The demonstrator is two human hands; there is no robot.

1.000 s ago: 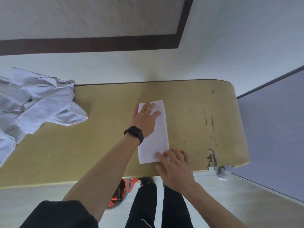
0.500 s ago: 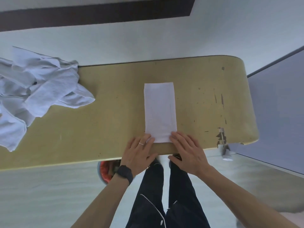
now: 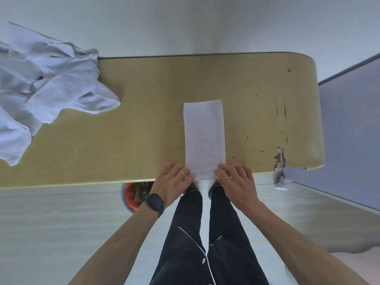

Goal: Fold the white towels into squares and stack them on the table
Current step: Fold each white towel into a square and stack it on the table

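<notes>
— Any container?
— A round grey bin (image 3: 123, 192) under the scuffed tan wooden worktop (image 3: 123, 124), with something red inside (mostly hidden).
— And the towel?
— A white cloth towel (image 3: 203, 136), folded into a long flat strip, lies at the near edge. The left hand (image 3: 174, 181) and right hand (image 3: 235, 181), fingers curled, pinch its near corners.

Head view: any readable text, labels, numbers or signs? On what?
No readable text anywhere in this view.
On the folded towel: none, plain cloth.
On the watch: face dark, nothing showing.
By the bin under the table edge: small dark marks, too blurred to read.
</notes>
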